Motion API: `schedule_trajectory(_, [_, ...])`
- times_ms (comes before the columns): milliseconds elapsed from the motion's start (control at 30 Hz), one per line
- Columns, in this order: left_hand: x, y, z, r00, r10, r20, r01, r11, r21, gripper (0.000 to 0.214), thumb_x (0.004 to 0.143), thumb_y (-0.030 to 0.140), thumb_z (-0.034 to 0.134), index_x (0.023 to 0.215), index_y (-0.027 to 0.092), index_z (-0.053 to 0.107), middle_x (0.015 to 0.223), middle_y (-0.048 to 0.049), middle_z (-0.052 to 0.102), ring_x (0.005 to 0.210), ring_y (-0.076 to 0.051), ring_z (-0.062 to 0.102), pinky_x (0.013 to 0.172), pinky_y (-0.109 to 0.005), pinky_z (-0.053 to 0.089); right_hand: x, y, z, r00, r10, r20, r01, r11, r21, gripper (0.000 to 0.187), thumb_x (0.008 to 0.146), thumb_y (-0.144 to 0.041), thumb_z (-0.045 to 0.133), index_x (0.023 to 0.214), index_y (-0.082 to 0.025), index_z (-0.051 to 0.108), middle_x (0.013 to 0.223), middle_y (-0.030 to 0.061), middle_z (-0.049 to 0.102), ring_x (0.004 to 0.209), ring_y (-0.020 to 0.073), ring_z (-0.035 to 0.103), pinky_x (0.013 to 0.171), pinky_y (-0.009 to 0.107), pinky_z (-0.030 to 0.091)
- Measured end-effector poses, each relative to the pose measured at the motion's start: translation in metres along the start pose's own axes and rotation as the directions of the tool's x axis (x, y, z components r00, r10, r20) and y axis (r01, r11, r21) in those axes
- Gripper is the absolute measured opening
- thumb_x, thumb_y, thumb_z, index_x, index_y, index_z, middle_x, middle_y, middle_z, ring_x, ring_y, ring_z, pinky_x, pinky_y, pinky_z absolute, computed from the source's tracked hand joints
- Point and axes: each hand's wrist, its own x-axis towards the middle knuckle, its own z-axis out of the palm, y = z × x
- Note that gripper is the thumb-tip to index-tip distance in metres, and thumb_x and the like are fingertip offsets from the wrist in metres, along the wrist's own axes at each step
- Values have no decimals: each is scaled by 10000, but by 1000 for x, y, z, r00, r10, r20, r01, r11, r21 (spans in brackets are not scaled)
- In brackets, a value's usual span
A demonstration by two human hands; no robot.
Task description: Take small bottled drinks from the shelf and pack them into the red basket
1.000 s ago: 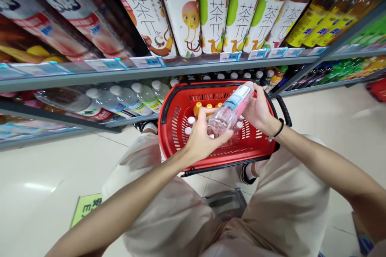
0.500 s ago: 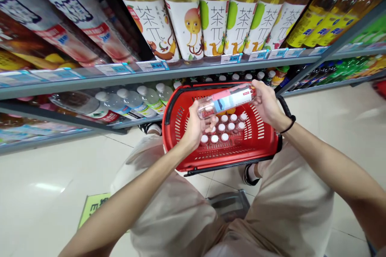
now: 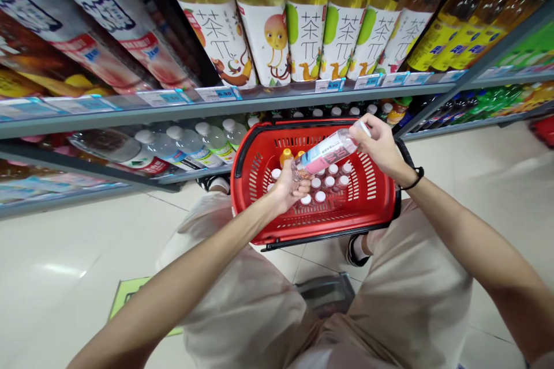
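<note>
A clear pink drink bottle [image 3: 325,153] with a blue-and-red label is held slanted over a red shopping basket [image 3: 376,196] on the floor. My left hand [image 3: 288,185] is closed round its lower end. My right hand [image 3: 377,143] grips its cap end, a black band on the wrist. Inside the basket stand several white-capped bottles [image 3: 324,183] and two orange-capped ones [image 3: 285,155].
Grey store shelves [image 3: 242,102] run across the back. Large tea bottles [image 3: 308,29] fill the upper shelf, smaller water bottles [image 3: 197,141] the lower one. My bent knees in beige trousers flank the basket. A green floor sticker [image 3: 130,294] lies left.
The bottle turned from steeply tilted to nearly level, then dropped at its left end toward the basket. My left hand slid from the bottle's underside down to its base.
</note>
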Motion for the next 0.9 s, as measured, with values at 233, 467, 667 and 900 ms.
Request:
schedule_trajectory(233, [16, -8, -11, 994, -100, 48, 83, 955, 286, 765, 1025, 702, 102, 723, 163, 553, 462, -10, 436, 325, -69, 238, 331, -170, 94, 4, 2, -23, 992, 48, 115, -46, 999, -14, 551, 687, -607, 931, 770, -211, 556, 690, -17, 596, 604, 117, 506, 540, 231, 375])
schedule_trajectory(467, [18, -17, -7, 985, 75, 158, -171, 220, 960, 637, 1059, 429, 198, 906, 107, 725, 675, -143, 716, 518, -188, 619, 522, -252, 468, -3, 7, -27, 979, 62, 194, -53, 997, -49, 565, 627, -526, 970, 736, -210, 514, 668, -30, 604, 567, 111, 499, 521, 227, 383])
schedule_trajectory(667, [4, -10, -14, 986, 130, 101, -54, -319, 946, 330, 953, 314, 555, 982, 68, 772, 1130, -323, 733, 1146, -441, 693, 1006, -528, 499, -13, 37, -27, 840, 246, 484, -11, 899, -438, 457, 694, -440, 905, 823, -196, 541, 754, 1, 668, 676, 159, 598, 554, 237, 387])
schedule_trajectory(900, [-1, 1, -14, 995, 47, 91, -58, -472, 880, 467, 1029, 347, 412, 1158, 69, 764, 1250, -302, 711, 1166, -390, 694, 1003, -459, 513, -6, 74, -14, 638, 451, 624, 202, 684, -701, 400, 721, -430, 855, 869, -177, 583, 786, 17, 675, 666, 153, 574, 576, 253, 331])
